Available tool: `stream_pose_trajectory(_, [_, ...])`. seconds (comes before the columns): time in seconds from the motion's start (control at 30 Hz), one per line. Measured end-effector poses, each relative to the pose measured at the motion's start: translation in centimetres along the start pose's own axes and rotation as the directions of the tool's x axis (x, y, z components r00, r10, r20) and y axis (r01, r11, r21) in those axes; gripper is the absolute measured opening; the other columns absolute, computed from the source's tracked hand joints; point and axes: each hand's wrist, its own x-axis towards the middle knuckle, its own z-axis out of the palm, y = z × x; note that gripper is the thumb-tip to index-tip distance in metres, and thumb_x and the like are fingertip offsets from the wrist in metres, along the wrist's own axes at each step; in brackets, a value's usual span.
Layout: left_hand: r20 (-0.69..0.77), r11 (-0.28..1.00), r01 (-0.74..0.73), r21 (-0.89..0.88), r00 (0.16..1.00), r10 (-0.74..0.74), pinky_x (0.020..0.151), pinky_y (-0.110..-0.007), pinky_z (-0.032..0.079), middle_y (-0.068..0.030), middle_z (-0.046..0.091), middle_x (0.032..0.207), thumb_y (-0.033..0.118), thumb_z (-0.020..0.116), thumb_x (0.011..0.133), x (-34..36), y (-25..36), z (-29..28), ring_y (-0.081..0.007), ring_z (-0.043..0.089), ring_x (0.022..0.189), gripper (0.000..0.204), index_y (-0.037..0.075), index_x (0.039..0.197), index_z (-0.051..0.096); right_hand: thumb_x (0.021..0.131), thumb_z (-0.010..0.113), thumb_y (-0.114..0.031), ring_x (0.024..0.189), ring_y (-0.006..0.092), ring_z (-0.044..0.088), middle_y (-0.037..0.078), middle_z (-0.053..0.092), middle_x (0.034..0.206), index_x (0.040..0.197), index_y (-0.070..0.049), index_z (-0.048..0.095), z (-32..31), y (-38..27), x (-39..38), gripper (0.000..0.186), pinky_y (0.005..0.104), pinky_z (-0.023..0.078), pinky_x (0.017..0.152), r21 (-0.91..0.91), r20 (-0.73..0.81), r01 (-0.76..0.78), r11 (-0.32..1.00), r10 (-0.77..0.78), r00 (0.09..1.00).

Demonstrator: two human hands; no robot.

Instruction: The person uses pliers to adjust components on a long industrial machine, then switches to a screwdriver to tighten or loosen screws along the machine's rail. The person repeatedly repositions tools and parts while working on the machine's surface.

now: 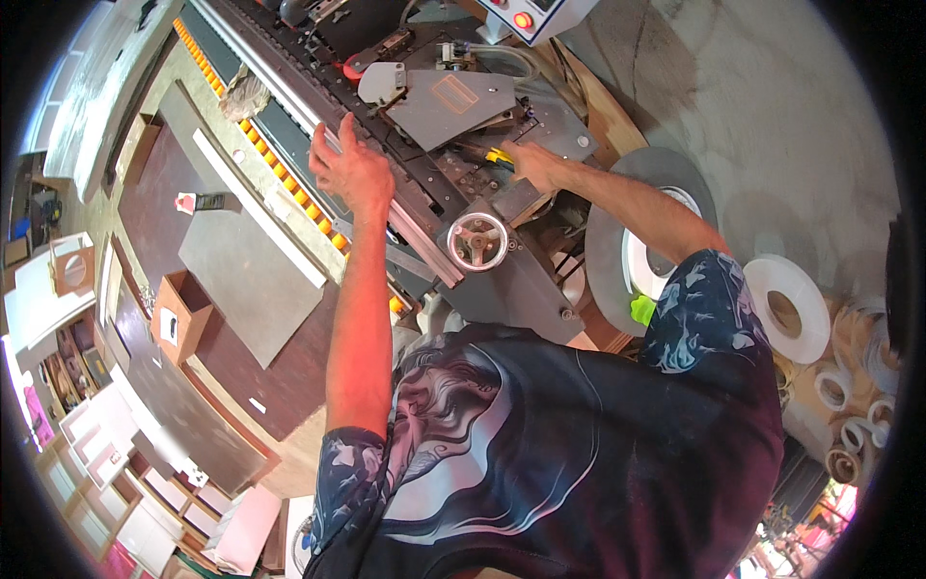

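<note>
A dark edge-banding machine [449, 183] stretches out in front of me, with a long metal rail [318, 135] along its left side. Over that rail is my left hand [352, 174], its fingers spread and nothing in its grasp. My right hand [537, 166] reaches in from the right and closes around a tool with a yellow handle [499, 156]. The tool's far end points into the machine, below a grey cover plate [451, 104]; what kind of tool it is I cannot make out. Nearer to me sits a round metal handwheel [477, 241].
Yellow rollers [280, 169] line the machine's left side. Beyond them a brown table bears a grey panel [256, 280] and an open wooden box [180, 314]. At the right are a large grey disc [608, 241] and a white tape roll [815, 309]. A control box [555, 14] stands at the top.
</note>
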Motion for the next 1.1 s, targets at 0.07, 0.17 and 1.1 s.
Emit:
stream_pose_trajectory(0.07, [-0.005,1.0,0.009,-0.005,1.0,-0.009,0.113,-0.065,0.032,-0.0131,0.037,0.161,0.006,0.065,0.094,0.1,0.4,0.3,-0.0395,0.033,0.146,0.053,0.027,0.142,0.064,0.09,0.069,-0.007,0.096,0.0542,0.069,0.031,0.071,0.097,0.124,0.004,0.054,1.3,1.5,0.2,0.038,0.0557,0.053,0.079,-0.009,-0.034,0.017,1.0,-0.017,0.999])
stream_pose_trajectory(0.17, [-0.003,1.0,0.03,-0.008,1.0,-0.031,0.112,-0.066,0.034,-0.0124,0.04,0.16,0.008,0.068,0.093,0.1,0.1,-0.4,-0.0401,0.035,0.146,0.054,0.029,0.143,0.064,0.09,0.07,-0.007,0.094,0.0548,0.066,0.031,0.068,0.099,0.12,0.002,0.051,1.1,1.3,0.3,0.037,0.0534,0.053,0.082,0.116,-0.059,0.032,0.993,-0.025,0.998])
stream_pose_trajectory(1.1, [-0.052,0.998,0.059,-0.027,0.997,-0.06,0.112,-0.068,0.031,-0.0112,0.041,0.159,0.011,0.069,0.093,-0.1,-0.3,0.1,-0.038,0.034,0.148,0.05,0.028,0.14,0.064,0.083,0.057,0.005,0.107,0.0168,0.066,0.009,0.072,0.123,0.128,0.0,0.07,-2.6,1.3,-0.6,0.047,0.0277,0.048,0.098,0.665,0.261,-0.258,0.701,0.105,0.96])
